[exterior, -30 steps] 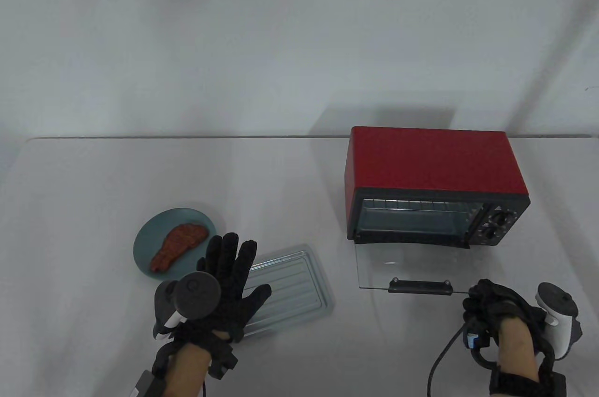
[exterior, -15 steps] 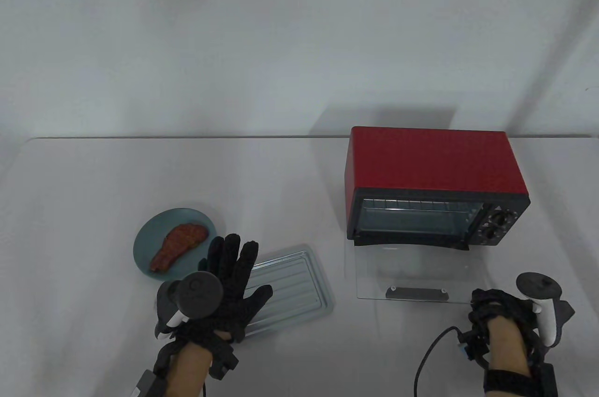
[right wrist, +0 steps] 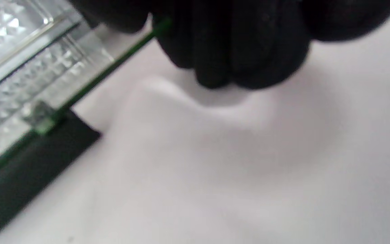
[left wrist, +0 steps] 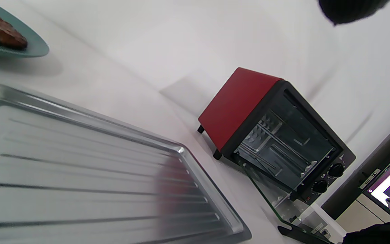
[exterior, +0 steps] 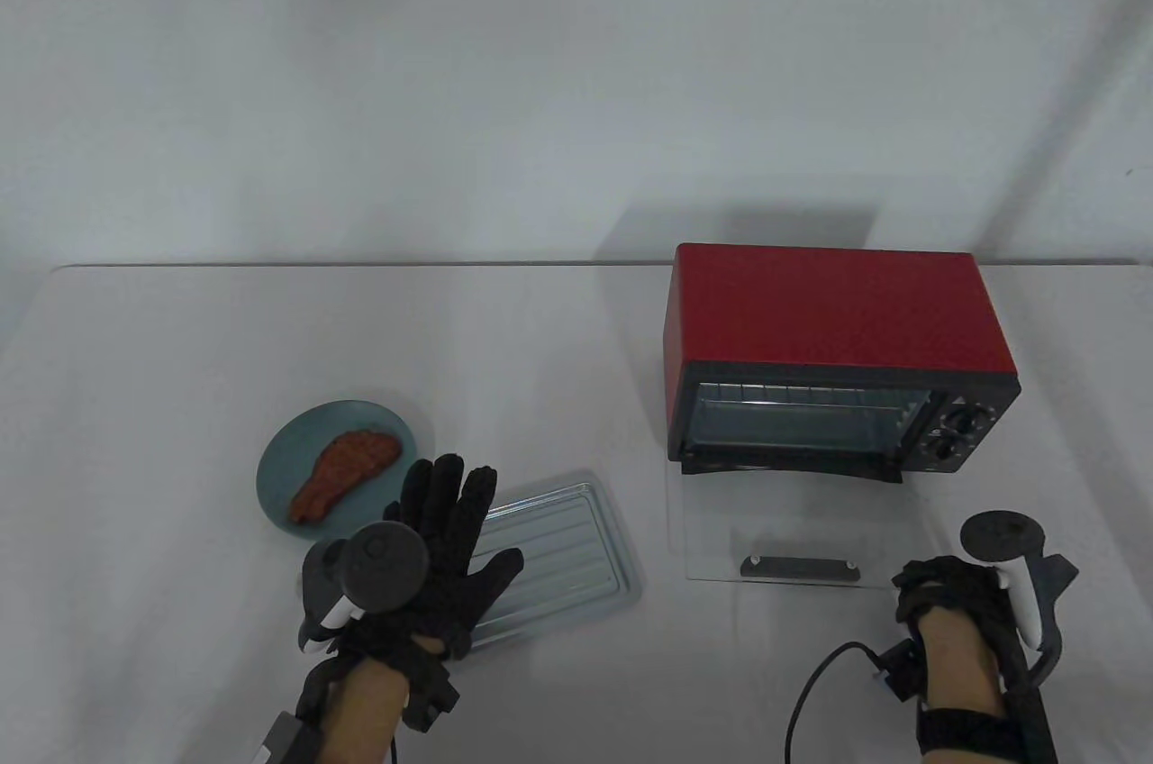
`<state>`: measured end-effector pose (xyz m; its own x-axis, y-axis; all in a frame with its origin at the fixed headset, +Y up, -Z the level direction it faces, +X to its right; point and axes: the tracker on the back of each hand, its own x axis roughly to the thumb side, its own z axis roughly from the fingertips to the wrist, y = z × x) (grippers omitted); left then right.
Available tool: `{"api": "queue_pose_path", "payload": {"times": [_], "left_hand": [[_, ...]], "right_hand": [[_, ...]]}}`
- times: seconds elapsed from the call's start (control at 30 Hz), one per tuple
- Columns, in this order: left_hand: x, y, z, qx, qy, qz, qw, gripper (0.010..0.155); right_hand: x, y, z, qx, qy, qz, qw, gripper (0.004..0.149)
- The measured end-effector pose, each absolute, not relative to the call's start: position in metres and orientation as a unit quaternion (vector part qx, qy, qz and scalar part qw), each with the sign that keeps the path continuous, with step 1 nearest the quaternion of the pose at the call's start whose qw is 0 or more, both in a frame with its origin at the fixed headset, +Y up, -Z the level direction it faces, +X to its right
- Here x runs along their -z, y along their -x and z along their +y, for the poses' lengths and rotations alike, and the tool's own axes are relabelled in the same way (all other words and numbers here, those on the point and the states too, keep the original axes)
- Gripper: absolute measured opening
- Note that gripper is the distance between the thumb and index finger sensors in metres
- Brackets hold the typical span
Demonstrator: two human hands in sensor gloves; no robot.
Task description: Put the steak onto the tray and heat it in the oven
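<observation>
Left fingers (exterior: 446,498) spread flat over tray (exterior: 576,548) | right fingers (right wrist: 235,44) curled, holding nothing

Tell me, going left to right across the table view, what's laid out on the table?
Teal plate with the steak → left hand → metal tray → red oven, glass door open → right hand.

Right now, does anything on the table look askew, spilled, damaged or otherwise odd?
Nothing stands out. The steak lies whole on the teal plate, the empty tray sits flat but angled to the table edge, and the oven stands square with its glass door folded down open. No spills or damage show.
</observation>
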<state>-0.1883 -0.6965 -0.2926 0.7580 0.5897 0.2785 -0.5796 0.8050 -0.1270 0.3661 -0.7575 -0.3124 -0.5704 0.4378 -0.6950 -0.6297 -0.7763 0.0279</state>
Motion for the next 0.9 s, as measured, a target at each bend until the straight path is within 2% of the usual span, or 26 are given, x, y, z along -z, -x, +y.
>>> {"api": "queue_pose_path", "payload": {"times": [0.1,0.2,0.3,0.43,0.5,0.63,0.77,0.9], "left_hand": [[0.293,0.189,-0.698,-0.313,0.018,-0.150,0.938,0.083],[0.293,0.190,-0.698,-0.315,0.018,-0.146,0.938,0.082],[0.294,0.196,-0.697,-0.327,0.012,-0.141,0.934,0.082],[0.300,0.224,-0.685,-0.356,-0.025,-0.117,0.927,0.080],[0.309,0.256,-0.675,-0.384,-0.057,-0.077,0.918,0.079],[0.330,0.313,-0.675,-0.427,-0.050,0.019,0.903,0.076],[0.353,0.367,-0.703,-0.584,0.022,0.153,0.797,0.077],[0.367,0.393,-0.715,-0.477,0.042,0.231,0.847,0.077]], "right_hand": [[0.309,-0.369,-0.752,-0.874,0.350,0.118,0.315,0.054],[0.309,-0.367,-0.734,-0.895,0.322,0.036,0.308,0.058],[0.309,-0.357,-0.717,-0.906,0.253,-0.031,0.338,0.062],[0.310,-0.322,-0.688,-0.891,0.079,-0.120,0.431,0.068],[0.309,-0.300,-0.672,-0.884,-0.013,-0.137,0.447,0.070],[0.304,-0.267,-0.654,-0.885,-0.111,-0.149,0.427,0.074],[0.292,-0.231,-0.651,-0.885,-0.185,-0.130,0.406,0.078],[0.285,-0.214,-0.654,-0.892,-0.207,-0.122,0.382,0.078]]}}
